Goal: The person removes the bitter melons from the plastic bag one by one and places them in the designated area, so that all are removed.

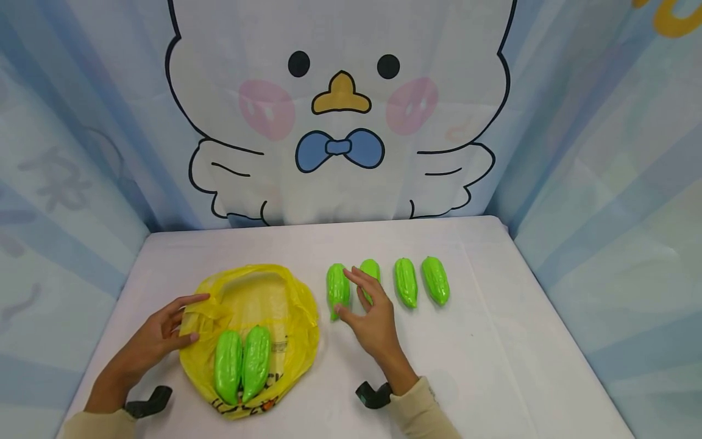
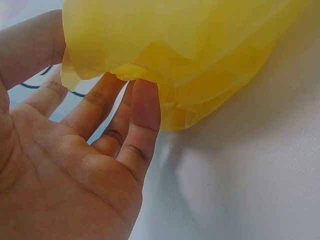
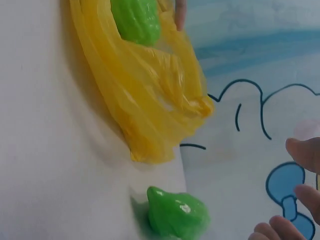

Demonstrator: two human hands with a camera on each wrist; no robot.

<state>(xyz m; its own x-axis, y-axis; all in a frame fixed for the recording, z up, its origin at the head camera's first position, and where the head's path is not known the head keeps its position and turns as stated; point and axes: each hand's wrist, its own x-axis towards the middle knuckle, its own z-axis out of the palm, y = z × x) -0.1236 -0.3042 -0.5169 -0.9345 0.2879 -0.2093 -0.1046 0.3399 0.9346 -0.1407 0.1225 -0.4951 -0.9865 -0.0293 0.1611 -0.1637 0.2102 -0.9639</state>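
Observation:
A yellow plastic bag [image 1: 298, 305] lies with its mouth spread wide on the white table. Two bright green, bumpy bitter gourds [image 1: 228, 366] rest side by side inside it. My left hand [image 1: 150, 335] pinches the bag's left rim, thumb on one side and fingers behind the film; the left wrist view shows the yellow film [image 2: 165, 55] between them. To the right of the bag, my right hand [image 1: 375, 317] hovers with thumb and fingers spread, holding nothing. Its thumb overlaps the lower end of the leftmost loose bitter gourd [image 1: 337, 283], and its fingers partly cover a second one [image 1: 370, 268].
Two more bitter gourds, one [image 1: 406, 282] beside the other [image 1: 436, 280], lie farther right in the same row. Behind the table [image 1: 493, 366] hangs a curtain [image 1: 340, 195] printed with a cartoon figure; similar cloth walls stand at both sides. Each wrist wears a dark camera mount [image 1: 374, 395].

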